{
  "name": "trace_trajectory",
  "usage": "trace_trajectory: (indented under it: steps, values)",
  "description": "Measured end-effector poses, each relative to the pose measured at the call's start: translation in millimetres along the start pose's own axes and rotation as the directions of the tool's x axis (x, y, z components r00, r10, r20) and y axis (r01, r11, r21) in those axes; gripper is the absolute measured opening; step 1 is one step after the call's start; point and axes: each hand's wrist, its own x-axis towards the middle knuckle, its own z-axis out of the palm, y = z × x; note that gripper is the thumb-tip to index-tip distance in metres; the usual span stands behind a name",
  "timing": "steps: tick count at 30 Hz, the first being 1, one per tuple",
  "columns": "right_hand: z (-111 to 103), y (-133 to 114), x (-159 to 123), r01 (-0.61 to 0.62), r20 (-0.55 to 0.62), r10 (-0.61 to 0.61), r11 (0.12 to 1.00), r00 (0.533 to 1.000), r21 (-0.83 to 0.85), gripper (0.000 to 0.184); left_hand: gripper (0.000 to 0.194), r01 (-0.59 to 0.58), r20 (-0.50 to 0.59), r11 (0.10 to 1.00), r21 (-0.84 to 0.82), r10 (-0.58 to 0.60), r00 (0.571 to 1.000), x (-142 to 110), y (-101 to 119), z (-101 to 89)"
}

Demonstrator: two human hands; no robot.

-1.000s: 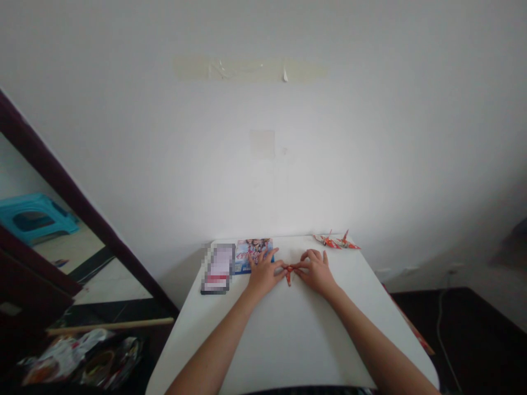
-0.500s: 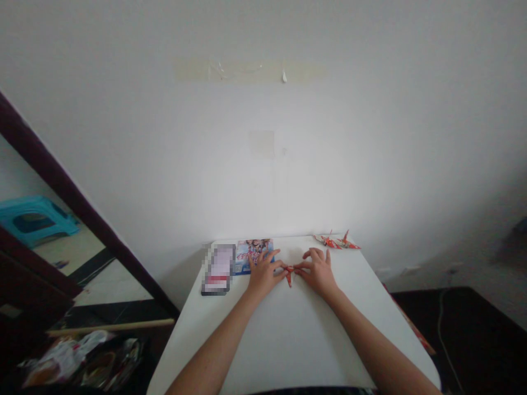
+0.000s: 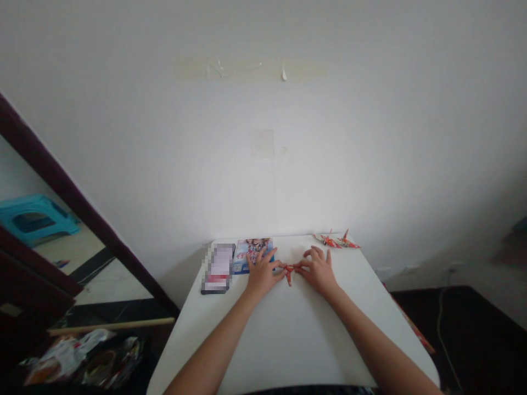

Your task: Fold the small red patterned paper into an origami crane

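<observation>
Left hand [image 3: 262,274], outer fingers spread over a blue booklet [image 3: 246,250], pinches one side of a small red folded paper [image 3: 289,278] between thumb and forefinger. That paper lies midway between both hands, neither nearer, its visible tip pointing back toward the wrists. Right hand [image 3: 320,273] pinches the opposite side; beyond it lie patterned folded pieces [image 3: 342,242]. Fingertips hide the paper's sides, leaving its full shape unclear.

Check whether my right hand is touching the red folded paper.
Touching: the head view shows your right hand pinching the red folded paper at its right side.
</observation>
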Motion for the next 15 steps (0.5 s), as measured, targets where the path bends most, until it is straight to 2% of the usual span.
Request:
trace_trajectory:
  steps: [6,11,15]
  values:
    - [1.6,-0.5,-2.2,0.002,-0.035,-0.001,1.0,0.999,0.028,0.015,0.013,-0.022,-0.036,0.998,-0.051,0.021,0.999,-1.0,-2.2,-0.2]
    - [3.9,1.8,-1.8,0.024,-0.081,-0.022,0.999,0.996,0.025,0.014,0.015,0.017,-0.017,0.999,-0.038,-0.017,1.0,-0.8,-1.0,-2.0]
    - [2.5,1.5,-0.7,-0.003,-0.098,0.005,1.0,0.995,0.026,0.012,0.016,0.014,-0.016,1.0,-0.004,-0.014,1.0,-0.6,1.1,-3.4]
